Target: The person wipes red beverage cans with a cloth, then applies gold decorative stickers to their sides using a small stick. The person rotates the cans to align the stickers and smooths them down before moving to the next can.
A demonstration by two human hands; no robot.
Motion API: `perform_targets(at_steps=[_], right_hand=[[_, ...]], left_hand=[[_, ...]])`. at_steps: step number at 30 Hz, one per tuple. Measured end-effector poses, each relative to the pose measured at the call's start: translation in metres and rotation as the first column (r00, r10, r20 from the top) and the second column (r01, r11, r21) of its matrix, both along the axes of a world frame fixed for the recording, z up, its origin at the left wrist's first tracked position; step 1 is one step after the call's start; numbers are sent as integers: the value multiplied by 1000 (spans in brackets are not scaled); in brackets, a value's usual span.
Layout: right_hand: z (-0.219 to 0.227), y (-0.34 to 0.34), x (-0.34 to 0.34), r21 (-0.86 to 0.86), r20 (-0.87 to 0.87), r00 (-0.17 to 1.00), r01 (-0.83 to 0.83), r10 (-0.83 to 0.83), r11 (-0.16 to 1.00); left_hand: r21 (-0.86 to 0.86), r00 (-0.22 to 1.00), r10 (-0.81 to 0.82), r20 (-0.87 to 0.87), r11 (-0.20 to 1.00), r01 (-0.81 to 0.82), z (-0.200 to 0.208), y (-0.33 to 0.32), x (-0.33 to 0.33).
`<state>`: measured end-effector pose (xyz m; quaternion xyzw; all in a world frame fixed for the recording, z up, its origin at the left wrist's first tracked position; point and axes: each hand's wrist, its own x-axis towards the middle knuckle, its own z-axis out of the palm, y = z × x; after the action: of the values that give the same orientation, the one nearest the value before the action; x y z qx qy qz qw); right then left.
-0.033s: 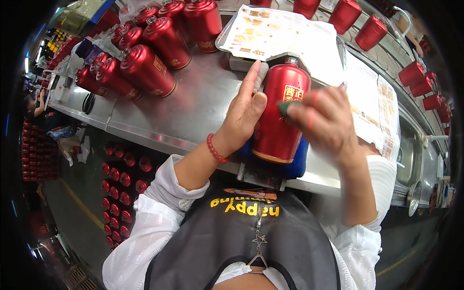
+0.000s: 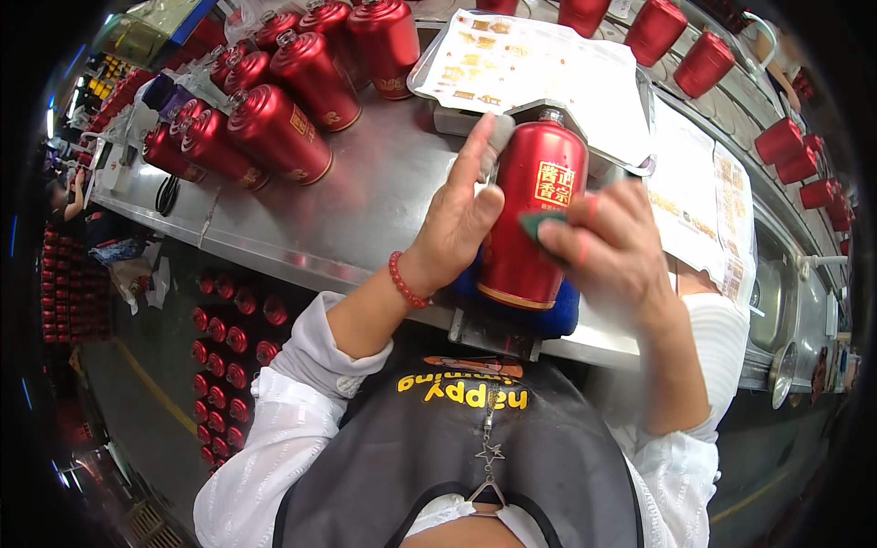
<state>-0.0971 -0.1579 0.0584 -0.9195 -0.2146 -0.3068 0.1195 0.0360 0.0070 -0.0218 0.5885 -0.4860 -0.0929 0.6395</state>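
A glossy red bottle with a gold square label lies lengthwise on a blue padded cradle at the front edge of the steel bench. My left hand grips its left side, fingers reaching up toward the neck; a red bead bracelet circles that wrist. My right hand presses a small green pad against the bottle's body just under the label, and is blurred.
Several more red bottles lie in a cluster at the bench's far left. Sheets of gold labels rest on a tray behind the bottle. Red caps line the far right edge. Crates of red bottles sit on the floor at left.
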Motion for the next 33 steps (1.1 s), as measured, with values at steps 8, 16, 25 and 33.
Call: perform_targets(at_steps=[8,16,25,33], right_hand=[[-23,-2,-44,718,-285,947,314,-150,621],[-3,-12,-22,489,-275,947,288,-168,823],[-24,-40,12,468,-95,976,217,-195,857],[-26,-21,-49,573,-184,962,272,-202,773]], left_hand=[[138,657,-128,743,990,36,25,16,14],[67,702,-53,710,998,8,34,-25,56],[51,798,-33,602,999,3,34,-31,50],[106,576,-96,812,994,17,37,-10,19]])
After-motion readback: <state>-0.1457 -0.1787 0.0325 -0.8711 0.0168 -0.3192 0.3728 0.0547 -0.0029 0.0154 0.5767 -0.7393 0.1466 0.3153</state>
